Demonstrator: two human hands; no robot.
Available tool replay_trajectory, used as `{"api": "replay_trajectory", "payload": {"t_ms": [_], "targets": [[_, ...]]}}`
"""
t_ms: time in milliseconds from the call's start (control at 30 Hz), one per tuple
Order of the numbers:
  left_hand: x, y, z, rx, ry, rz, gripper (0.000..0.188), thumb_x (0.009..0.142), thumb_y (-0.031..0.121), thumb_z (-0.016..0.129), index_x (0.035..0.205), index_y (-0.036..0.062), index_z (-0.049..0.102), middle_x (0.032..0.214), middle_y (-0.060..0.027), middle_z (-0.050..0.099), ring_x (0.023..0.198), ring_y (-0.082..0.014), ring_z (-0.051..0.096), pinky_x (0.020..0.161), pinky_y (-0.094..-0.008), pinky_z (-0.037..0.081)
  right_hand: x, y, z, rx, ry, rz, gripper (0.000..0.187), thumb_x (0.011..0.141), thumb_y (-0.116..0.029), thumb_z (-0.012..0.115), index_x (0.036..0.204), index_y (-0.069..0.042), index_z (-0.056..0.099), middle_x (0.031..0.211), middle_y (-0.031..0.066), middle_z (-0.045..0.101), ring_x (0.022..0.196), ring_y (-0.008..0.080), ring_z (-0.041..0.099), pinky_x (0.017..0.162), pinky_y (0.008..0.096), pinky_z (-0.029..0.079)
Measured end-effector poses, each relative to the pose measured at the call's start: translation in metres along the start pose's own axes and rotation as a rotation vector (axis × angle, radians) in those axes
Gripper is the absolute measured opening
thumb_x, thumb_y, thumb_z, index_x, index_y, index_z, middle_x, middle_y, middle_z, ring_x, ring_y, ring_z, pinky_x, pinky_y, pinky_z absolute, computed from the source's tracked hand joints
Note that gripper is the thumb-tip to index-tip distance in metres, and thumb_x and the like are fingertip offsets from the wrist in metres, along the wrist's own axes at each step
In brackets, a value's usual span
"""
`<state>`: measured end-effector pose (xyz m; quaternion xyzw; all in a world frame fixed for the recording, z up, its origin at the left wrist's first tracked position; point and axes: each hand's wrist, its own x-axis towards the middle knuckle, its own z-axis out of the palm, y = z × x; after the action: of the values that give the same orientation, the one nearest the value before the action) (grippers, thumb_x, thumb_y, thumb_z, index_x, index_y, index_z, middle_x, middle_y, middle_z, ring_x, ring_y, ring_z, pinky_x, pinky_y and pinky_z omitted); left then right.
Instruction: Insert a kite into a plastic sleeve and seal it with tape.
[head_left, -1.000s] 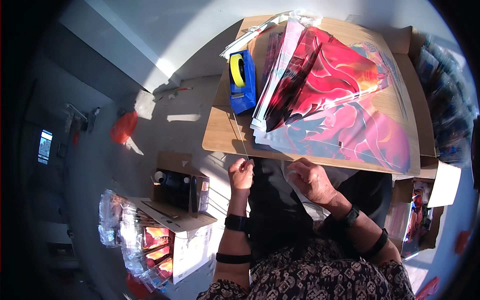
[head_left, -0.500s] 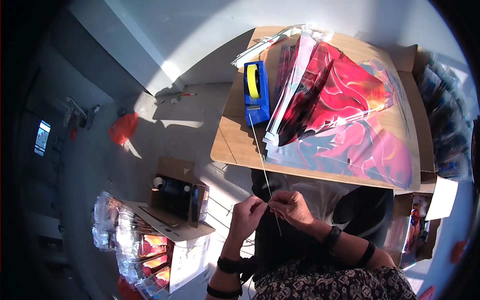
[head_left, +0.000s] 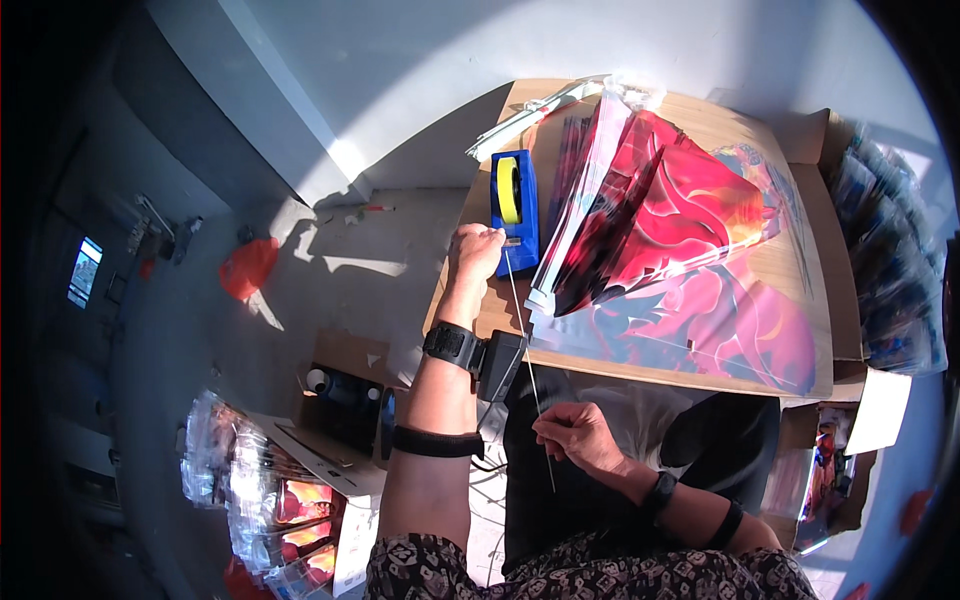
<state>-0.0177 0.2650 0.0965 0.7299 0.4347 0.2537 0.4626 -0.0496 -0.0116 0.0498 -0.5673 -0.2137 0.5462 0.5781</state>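
Legible text, labels, numbers, signs: none. Open carton point(head_left: 350, 476), lower left: bears small dark marks, too small to read. Clear-wrapped packages point(head_left: 305, 502), beside the carton: coloured print, detail too fine to read.

The tape dispenser point(head_left: 531, 215) seems to be of smooth blue plastic, the red printed sheets point(head_left: 690, 195) look like glossy film, the bench point(head_left: 501, 312) has a smooth wood-like surface, and the box point(head_left: 855, 500) is of matt cardboard.
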Motion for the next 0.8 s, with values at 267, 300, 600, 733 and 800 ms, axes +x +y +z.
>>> {"api": "replay_trajectory", "payload": {"t_ms": [267, 300, 600, 733, 800], "targets": [[-0.004, 0.013, 0.010, -0.280, 0.049, 0.018, 0.013, 0.081, 0.006, 0.068, 0.070, 0.0047, 0.062, 0.065, 0.0003, 0.057, 0.062, -0.0094, 0.049, 0.055, -0.0283, 0.038, -0.005, 0.004, 0.006, 0.076, 0.016, -0.025, 0.014, 0.088, -0.008, 0.063, 0.078, 0.001, 0.065, 0.066, 0.0039, 0.062, 0.054, 0.0084, 0.057, 0.045, 0.0230, 0.045], [-0.008, 0.009, 0.007, -0.273, 0.053, 0.005, 0.013, 0.081, 0.006, 0.068, 0.070, 0.0047, 0.062, 0.065, 0.0003, 0.057, 0.062, -0.0094, 0.049, 0.055, -0.0283, 0.038, -0.006, 0.004, 0.009, 0.074, 0.018, -0.021, 0.013, 0.088, -0.008, 0.063, 0.078, 0.001, 0.065, 0.066, 0.0041, 0.062, 0.053, 0.0086, 0.057, 0.045, 0.0231, 0.045], [-0.192, -0.002, -0.016, -0.671, -0.082, -0.072, 0.010, 0.087, 0.004, 0.065, 0.080, 0.0014, 0.058, 0.068, -0.0007, 0.053, 0.056, -0.0067, 0.046, 0.052, -0.0239, 0.040, 0.004, 0.000, -0.004, 0.128, 0.022, -0.034, 0.011, 0.084, -0.006, 0.064, 0.075, 0.000, 0.065, 0.064, 0.0044, 0.062, 0.051, 0.0073, 0.056, 0.042, 0.0219, 0.043], [-0.315, -0.026, -0.040, -0.609, -0.067, -0.246, 0.010, 0.088, 0.002, 0.062, 0.081, -0.0025, 0.056, 0.070, -0.0044, 0.055, 0.059, -0.0104, 0.049, 0.057, -0.0252, 0.043, 0.006, -0.003, 0.003, 0.122, -0.001, -0.057, 0.012, 0.085, -0.006, 0.066, 0.075, 0.001, 0.065, 0.063, 0.0049, 0.062, 0.051, 0.0076, 0.056, 0.042, 0.0217, 0.043], [-0.332, -0.025, -0.044, -0.632, -0.066, -0.308, 0.010, 0.088, 0.002, 0.063, 0.082, -0.0019, 0.056, 0.070, -0.0050, 0.056, 0.060, -0.0112, 0.050, 0.059, -0.0261, 0.044, 0.007, 0.000, 0.004, 0.130, -0.002, -0.060, 0.013, 0.085, -0.006, 0.066, 0.075, 0.001, 0.064, 0.063, 0.0049, 0.062, 0.050, 0.0078, 0.056, 0.041, 0.0218, 0.043]]}}
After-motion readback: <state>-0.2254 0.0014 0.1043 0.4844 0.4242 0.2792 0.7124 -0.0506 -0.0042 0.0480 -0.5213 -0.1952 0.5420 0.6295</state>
